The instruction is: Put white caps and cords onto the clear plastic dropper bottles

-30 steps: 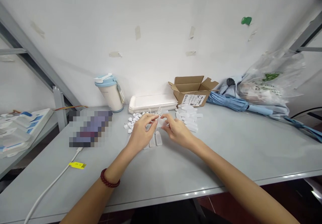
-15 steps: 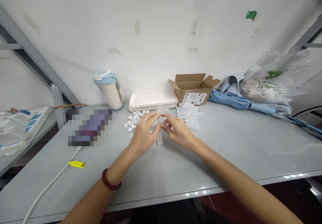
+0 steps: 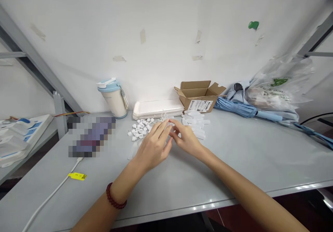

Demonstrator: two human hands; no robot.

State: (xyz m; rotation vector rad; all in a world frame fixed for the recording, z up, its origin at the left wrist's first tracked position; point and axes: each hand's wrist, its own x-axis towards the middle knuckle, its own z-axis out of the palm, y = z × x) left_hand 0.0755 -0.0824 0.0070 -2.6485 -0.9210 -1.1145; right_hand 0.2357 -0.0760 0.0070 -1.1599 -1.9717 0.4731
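Observation:
Over the middle of the table, my left hand (image 3: 154, 145) and my right hand (image 3: 186, 139) meet at the fingertips, both closed. Between them they pinch a small translucent plastic piece (image 3: 172, 129), mostly hidden by the fingers. Left of my left hand lies a loose group of small white caps (image 3: 140, 129). Several translucent plastic tubes (image 3: 196, 122) are heaped just beyond my right hand. Thin white strings (image 3: 163, 114) show behind the fingertips. Beside my left wrist, more clear plastic pieces (image 3: 132, 151) are partly covered.
A stack of white trays (image 3: 158, 107) and an open cardboard box (image 3: 200, 100) stand against the wall. To the left are a tumbler (image 3: 114, 100) and a blurred-out phone (image 3: 93, 138) on a white cable (image 3: 52, 195). A folded blue umbrella (image 3: 236, 107) and a plastic bag (image 3: 281, 86) lie right.
The view has tilted up slightly. My left hand has turned and shifted right, closer against my right fingers, covering more of the plastic piece. The tube formerly visible below the hands no longer shows.

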